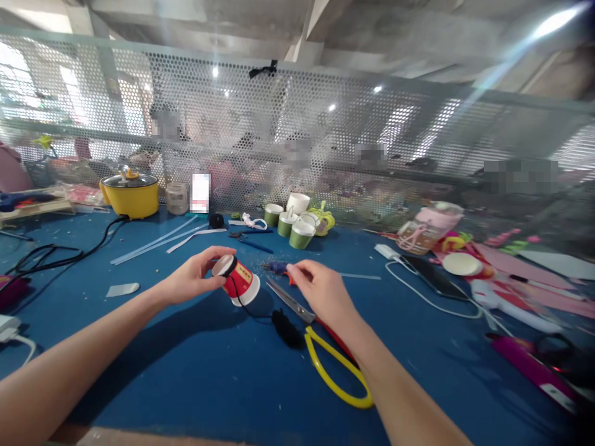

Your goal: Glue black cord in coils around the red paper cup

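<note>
My left hand [204, 272] grips a red paper cup [242, 280] lying tilted on its side, its white rim toward the right. Black yarn is wound round the cup's narrow end, and a strand runs down to a small black yarn ball [287, 329] on the table. With fingers closed, my right hand [320, 288] is on a small blue and orange tool that looks like a hot glue gun [276, 267]; the hand hides much of it. Scissors [294, 302] with yellow and red handles lie below that hand, partly under the wrist.
Green and white cups [302, 234] stand at the back middle. A yellow electric pot [131, 197], a jar [177, 198] and a lit phone [200, 193] stand back left. A dark phone [432, 277], cables and a purple power strip [534, 368] lie right. Perforated metal screen [260, 124] behind.
</note>
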Demonstrator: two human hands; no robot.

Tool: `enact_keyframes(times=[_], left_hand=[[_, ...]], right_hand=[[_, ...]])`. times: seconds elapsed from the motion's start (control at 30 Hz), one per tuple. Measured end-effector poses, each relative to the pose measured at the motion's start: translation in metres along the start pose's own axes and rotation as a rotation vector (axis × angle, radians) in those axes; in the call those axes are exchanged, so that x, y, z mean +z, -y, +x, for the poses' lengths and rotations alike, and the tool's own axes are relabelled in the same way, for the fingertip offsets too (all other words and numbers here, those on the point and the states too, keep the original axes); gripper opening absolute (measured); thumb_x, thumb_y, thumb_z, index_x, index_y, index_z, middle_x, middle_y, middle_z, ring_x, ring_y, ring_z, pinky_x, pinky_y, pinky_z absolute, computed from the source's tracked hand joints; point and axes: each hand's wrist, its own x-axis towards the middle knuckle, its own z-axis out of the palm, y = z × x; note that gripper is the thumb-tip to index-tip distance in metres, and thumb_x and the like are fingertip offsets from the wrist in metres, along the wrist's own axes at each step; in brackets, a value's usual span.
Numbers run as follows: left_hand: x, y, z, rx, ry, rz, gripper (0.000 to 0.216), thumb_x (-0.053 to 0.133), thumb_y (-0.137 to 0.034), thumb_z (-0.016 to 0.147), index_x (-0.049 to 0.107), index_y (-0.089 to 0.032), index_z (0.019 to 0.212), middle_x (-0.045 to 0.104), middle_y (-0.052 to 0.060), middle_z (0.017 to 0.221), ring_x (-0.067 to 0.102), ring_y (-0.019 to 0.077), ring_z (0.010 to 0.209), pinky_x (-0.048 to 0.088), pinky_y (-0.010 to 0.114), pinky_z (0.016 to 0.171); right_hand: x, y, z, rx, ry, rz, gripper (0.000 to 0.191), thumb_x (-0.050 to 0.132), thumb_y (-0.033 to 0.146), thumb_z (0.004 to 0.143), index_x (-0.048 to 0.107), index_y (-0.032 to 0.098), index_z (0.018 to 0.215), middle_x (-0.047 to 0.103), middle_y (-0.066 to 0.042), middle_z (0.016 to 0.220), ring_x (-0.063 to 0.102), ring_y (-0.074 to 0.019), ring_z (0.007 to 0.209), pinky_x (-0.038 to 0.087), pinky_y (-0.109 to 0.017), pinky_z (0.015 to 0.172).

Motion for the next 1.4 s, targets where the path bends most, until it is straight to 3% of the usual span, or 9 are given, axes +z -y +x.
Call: enact_keyframes(times=[0.13, 0.23, 0.37, 0.57, 0.7, 0.9, 1.03, 1.13, 1.4], left_hand=[[0.001, -0.004, -0.002, -0.024, 0.046, 0.041, 0.045, 0.058, -0.020, 0.076, 0.044, -0.017, 0.118, 0.051, 0.010, 0.116, 0.051, 0.0219, 0.104, 0.042, 0.036, 0.088], [0.001, -0.004, -0.001, -0.043, 0.074, 0.050, 0.045, 0.058, -0.021, 0.076, 0.044, -0.017, 0.119, 0.052, 0.010, 0.116, 0.051, 0.0222, 0.104, 0.041, 0.037, 0.090], [0.000, -0.002, -0.001, -0.067, 0.104, 0.050, 0.047, 0.059, -0.020, 0.074, 0.044, -0.016, 0.119, 0.053, 0.011, 0.116, 0.052, 0.0223, 0.104, 0.042, 0.037, 0.088], [0.000, -0.001, -0.001, -0.073, 0.107, 0.018, 0.047, 0.060, -0.018, 0.073, 0.045, -0.017, 0.117, 0.054, 0.010, 0.113, 0.053, 0.0216, 0.100, 0.043, 0.037, 0.086], [-0.001, -0.001, -0.001, -0.088, 0.072, -0.007, 0.048, 0.062, -0.019, 0.070, 0.047, -0.017, 0.116, 0.055, 0.010, 0.113, 0.054, 0.0227, 0.101, 0.042, 0.038, 0.087], [-0.003, 0.004, 0.001, -0.115, 0.045, -0.084, 0.049, 0.065, -0.021, 0.070, 0.046, -0.014, 0.115, 0.057, 0.011, 0.111, 0.055, 0.0223, 0.100, 0.042, 0.039, 0.087], [-0.003, 0.007, 0.002, -0.136, 0.042, -0.148, 0.049, 0.066, -0.023, 0.071, 0.046, -0.014, 0.114, 0.060, 0.011, 0.104, 0.058, 0.0212, 0.094, 0.045, 0.039, 0.083], [-0.004, 0.008, 0.002, -0.135, 0.044, -0.169, 0.048, 0.067, -0.023, 0.071, 0.046, -0.014, 0.113, 0.061, 0.010, 0.103, 0.058, 0.0211, 0.093, 0.045, 0.037, 0.081], [-0.005, 0.007, 0.003, -0.171, 0.026, -0.152, 0.048, 0.066, -0.022, 0.072, 0.045, -0.015, 0.114, 0.060, 0.009, 0.102, 0.058, 0.0195, 0.093, 0.044, 0.038, 0.083]], right_hand=[[0.006, -0.028, 0.020, 0.156, 0.080, -0.185, 0.019, 0.051, 0.026, 0.079, 0.064, 0.012, 0.077, 0.066, -0.013, 0.085, 0.061, -0.0222, 0.081, 0.041, -0.027, 0.069], [0.017, -0.037, 0.026, 0.194, 0.162, -0.193, 0.008, 0.059, 0.019, 0.070, 0.063, 0.013, 0.066, 0.066, -0.014, 0.078, 0.061, -0.0243, 0.085, 0.041, -0.026, 0.069], [0.028, -0.040, 0.030, 0.279, 0.176, -0.137, 0.009, 0.060, 0.012, 0.066, 0.062, 0.012, 0.074, 0.066, -0.016, 0.087, 0.059, -0.0249, 0.090, 0.041, -0.026, 0.069], [0.019, -0.034, 0.026, 0.361, 0.207, 0.156, 0.009, 0.052, 0.013, 0.071, 0.055, 0.013, 0.080, 0.059, -0.002, 0.056, 0.054, -0.0132, 0.048, 0.038, -0.022, 0.047], [0.007, -0.021, 0.018, 0.310, 0.215, 0.377, 0.006, 0.052, 0.017, 0.074, 0.053, 0.015, 0.069, 0.052, 0.003, 0.051, 0.050, -0.0091, 0.047, 0.037, -0.020, 0.046], [-0.001, -0.004, 0.006, 0.252, 0.198, 0.598, 0.021, 0.059, 0.035, 0.074, 0.055, 0.015, 0.079, 0.052, 0.003, 0.054, 0.047, -0.0083, 0.048, 0.036, -0.020, 0.045], [-0.002, 0.008, -0.007, 0.170, 0.298, 0.727, 0.024, 0.062, 0.037, 0.070, 0.059, 0.013, 0.073, 0.054, 0.001, 0.052, 0.047, -0.0082, 0.044, 0.036, -0.020, 0.041], [-0.002, 0.017, -0.015, 0.068, 0.324, 0.667, 0.024, 0.059, 0.035, 0.072, 0.063, 0.012, 0.071, 0.054, 0.001, 0.048, 0.046, -0.0083, 0.042, 0.038, -0.021, 0.043], [-0.001, 0.025, -0.027, -0.086, 0.157, 0.388, 0.020, 0.053, 0.032, 0.074, 0.057, 0.018, 0.060, 0.055, 0.001, 0.046, 0.051, -0.0131, 0.044, 0.042, -0.024, 0.045]])
